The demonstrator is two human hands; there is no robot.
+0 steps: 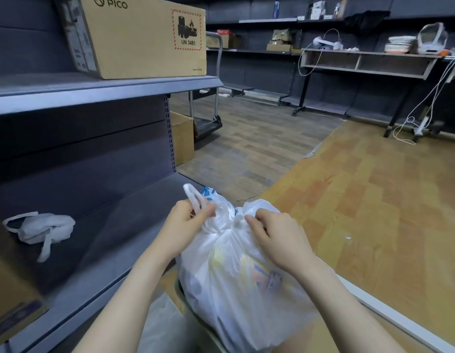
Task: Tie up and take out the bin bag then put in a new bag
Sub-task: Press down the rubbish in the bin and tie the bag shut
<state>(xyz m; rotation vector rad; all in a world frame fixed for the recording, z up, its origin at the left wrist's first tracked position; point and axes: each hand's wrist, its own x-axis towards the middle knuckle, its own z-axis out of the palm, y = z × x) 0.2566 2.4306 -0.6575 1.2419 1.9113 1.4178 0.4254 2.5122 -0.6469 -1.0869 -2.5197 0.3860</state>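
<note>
Tying stage, in progress. The full bin bag (pixel 236 281) sits at six o'clock in the view, directly below me, white and translucent with coloured rubbish showing through. Its neck is gathered into a bunch at the top, and a knot appears partly formed there; I cannot tell whether it is pulled tight.

My left hand (pixel 185 225) has its grip clamped on one handle loop (pixel 194 197), which stands up toward twelve o'clock of that hand. My right hand (pixel 277 235) has its fingers curled, pinching the gathered plastic just to the three o'clock side of the knot. Both hands are in contact with the bag and close together.

The bin (pixel 179 289) shows only as a sliver of rim at the bag's lower left, at seven o'clock; the bag looks to be still seated in it or resting on it, but I cannot tell which.

A loose, crumpled white bag (pixel 43 229) lies on the lower shelf (pixel 124 225) at nine o'clock, well apart from my hands. In my judgement this is the replacement.

Assessment: roughly the first third. Outstanding: finish the knot, lift the bag out, carry it off, line the bin with the spare bag.
</note>
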